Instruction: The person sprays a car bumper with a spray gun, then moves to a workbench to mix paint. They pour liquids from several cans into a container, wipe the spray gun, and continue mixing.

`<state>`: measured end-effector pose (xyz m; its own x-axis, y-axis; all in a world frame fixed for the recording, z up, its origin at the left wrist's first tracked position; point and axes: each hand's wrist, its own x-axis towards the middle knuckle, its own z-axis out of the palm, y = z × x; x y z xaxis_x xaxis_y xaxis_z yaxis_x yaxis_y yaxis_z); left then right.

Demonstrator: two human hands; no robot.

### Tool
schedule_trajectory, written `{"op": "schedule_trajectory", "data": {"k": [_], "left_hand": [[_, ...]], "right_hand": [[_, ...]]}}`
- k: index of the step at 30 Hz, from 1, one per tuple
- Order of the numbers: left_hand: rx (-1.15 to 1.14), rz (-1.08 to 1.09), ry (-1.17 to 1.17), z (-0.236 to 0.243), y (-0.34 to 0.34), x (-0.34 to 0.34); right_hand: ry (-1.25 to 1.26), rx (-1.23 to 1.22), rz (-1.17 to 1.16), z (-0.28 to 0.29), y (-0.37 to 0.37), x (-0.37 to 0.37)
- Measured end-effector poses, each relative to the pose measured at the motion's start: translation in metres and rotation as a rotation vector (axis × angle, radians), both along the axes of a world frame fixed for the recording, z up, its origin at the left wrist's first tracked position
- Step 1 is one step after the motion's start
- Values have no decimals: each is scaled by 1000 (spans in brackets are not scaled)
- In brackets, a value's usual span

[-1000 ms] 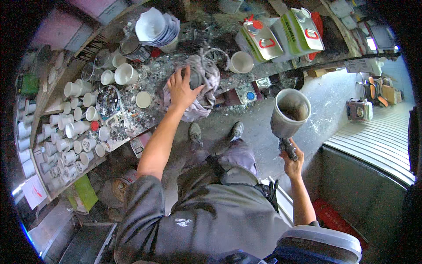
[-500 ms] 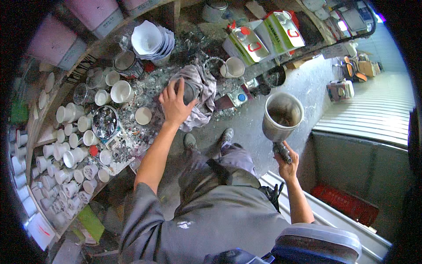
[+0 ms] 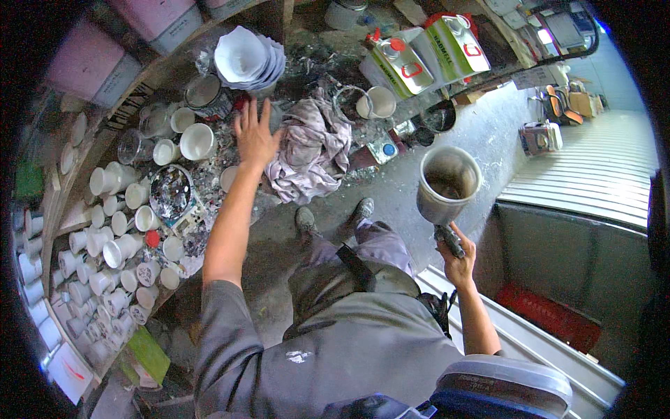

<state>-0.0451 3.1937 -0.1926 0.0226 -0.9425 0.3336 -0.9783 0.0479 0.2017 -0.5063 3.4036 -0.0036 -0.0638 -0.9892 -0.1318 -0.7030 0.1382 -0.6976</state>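
Note:
My left hand (image 3: 257, 143) reaches over the cluttered bench, palm down. Between its fingers and thumb shows part of a round dark grey lid (image 3: 276, 116); the hand covers the rest. Just right of the hand lies a crumpled, stained cloth (image 3: 310, 150). My right hand (image 3: 458, 260) is closed around the dark handle of a spray gun (image 3: 448, 241). On top of the gun stands a big grey cup (image 3: 431, 195), uncovered and tilted toward me, its inside stained brown.
Many white cups (image 3: 122, 249) crowd the bench's left side. A stack of paper funnels (image 3: 241, 59) stands at the back, near an open tin (image 3: 202, 94). Green-and-white cans (image 3: 398, 66) and a white pot (image 3: 377, 103) are at the right. A paint-smeared scale (image 3: 174, 195) sits among the cups.
My left hand has moved left and away from me, off the cloth, with the dark lid. More of the cloth now shows. My right hand and the spray gun have barely moved.

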Motion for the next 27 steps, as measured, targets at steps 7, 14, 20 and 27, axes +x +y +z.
{"op": "schedule_trajectory", "data": {"k": [7, 14, 20, 27], "left_hand": [[314, -17, 410, -15, -9, -42], [772, -138, 909, 29, -5, -43], [784, 176, 2193, 84, 94, -104], [493, -270, 2647, 138, 149, -108]], "right_hand": [[316, -109, 213, 16, -16, 7], [871, -181, 373, 64, -54, 8], [1041, -216, 459, 108, -77, 13], [1267, -482, 581, 169, -87, 25]]}}
